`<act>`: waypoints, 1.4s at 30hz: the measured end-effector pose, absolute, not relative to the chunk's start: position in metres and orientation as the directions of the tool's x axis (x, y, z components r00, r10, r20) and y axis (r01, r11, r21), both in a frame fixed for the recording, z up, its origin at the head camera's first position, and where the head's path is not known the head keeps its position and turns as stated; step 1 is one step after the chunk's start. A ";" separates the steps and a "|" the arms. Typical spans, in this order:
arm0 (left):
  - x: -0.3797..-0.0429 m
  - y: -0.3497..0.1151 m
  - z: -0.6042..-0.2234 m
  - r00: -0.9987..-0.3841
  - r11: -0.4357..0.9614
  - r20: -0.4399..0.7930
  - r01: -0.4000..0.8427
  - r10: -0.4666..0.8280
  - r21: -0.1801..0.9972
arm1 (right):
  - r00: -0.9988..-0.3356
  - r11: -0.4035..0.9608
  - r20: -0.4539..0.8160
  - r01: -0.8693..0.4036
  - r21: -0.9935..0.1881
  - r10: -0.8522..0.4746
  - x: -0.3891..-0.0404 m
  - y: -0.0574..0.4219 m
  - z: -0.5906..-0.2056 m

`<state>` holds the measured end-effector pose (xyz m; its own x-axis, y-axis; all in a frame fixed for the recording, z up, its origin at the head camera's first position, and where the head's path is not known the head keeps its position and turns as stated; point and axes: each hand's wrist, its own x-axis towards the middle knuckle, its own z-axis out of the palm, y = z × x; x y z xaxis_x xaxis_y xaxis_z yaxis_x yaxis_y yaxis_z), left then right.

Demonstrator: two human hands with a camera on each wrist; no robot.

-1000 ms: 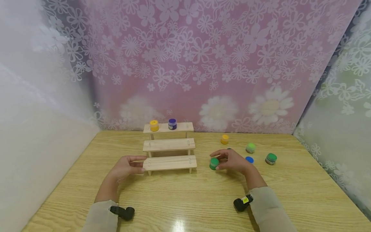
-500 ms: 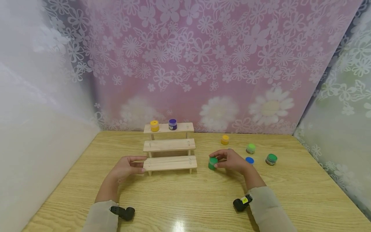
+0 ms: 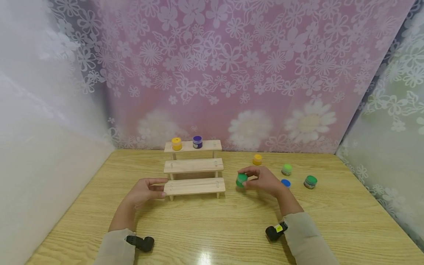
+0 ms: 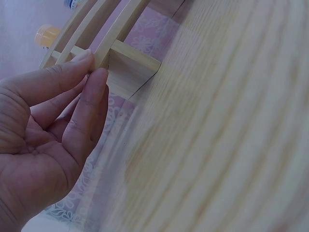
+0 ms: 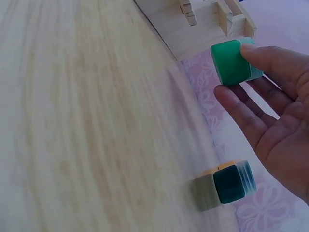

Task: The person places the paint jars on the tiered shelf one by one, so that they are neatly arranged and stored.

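The right hand (image 3: 261,180) grips a green jar (image 3: 241,181) between thumb and fingertips. The jar is held just above the table (image 3: 198,224), to the right of a three-step wooden stand (image 3: 193,166) and apart from it. The left hand (image 3: 142,189) pinches the left end of the stand's lowest shelf (image 3: 195,187), thumb at the front and fingers behind.

The stand's top shelf (image 3: 210,146) carries a yellow jar (image 3: 177,144) near its left end and a purple jar (image 3: 197,142) near its middle.

On the table, right of the stand, are an orange jar (image 3: 257,159) towards the back, a light green jar (image 3: 286,169) and a second green jar (image 3: 310,182) farthest right. A blue jar (image 3: 285,183) is partly hidden behind the right wrist. The right wrist view also shows a dark teal jar (image 5: 229,184) on the table. A floral curtain (image 3: 232,73) hangs behind.
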<state>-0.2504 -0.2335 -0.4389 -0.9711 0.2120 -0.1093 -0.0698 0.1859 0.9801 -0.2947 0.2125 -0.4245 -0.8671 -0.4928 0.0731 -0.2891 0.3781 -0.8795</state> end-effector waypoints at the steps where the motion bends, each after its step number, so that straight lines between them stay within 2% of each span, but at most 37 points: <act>1: -0.250 -0.233 -0.439 -0.971 0.185 -0.108 -0.069 0.212 0.980 | -0.869 0.374 0.080 -0.291 -0.881 -0.488 -0.294 0.212 -0.423; 27: -0.250 -0.234 -0.439 -0.971 0.194 -0.105 -0.062 0.217 0.979 | -0.849 0.276 0.230 -0.392 -0.878 -0.475 -0.297 0.190 -0.383; 34: -0.250 -0.234 -0.438 -0.971 0.208 -0.113 -0.068 0.210 0.976 | -0.845 0.301 0.258 -0.427 -0.853 -0.469 -0.302 0.181 -0.369; 42: -0.249 -0.233 -0.439 -0.971 0.204 -0.112 -0.068 0.209 0.977 | -0.866 0.315 0.256 -0.409 -0.856 -0.430 -0.309 0.171 -0.360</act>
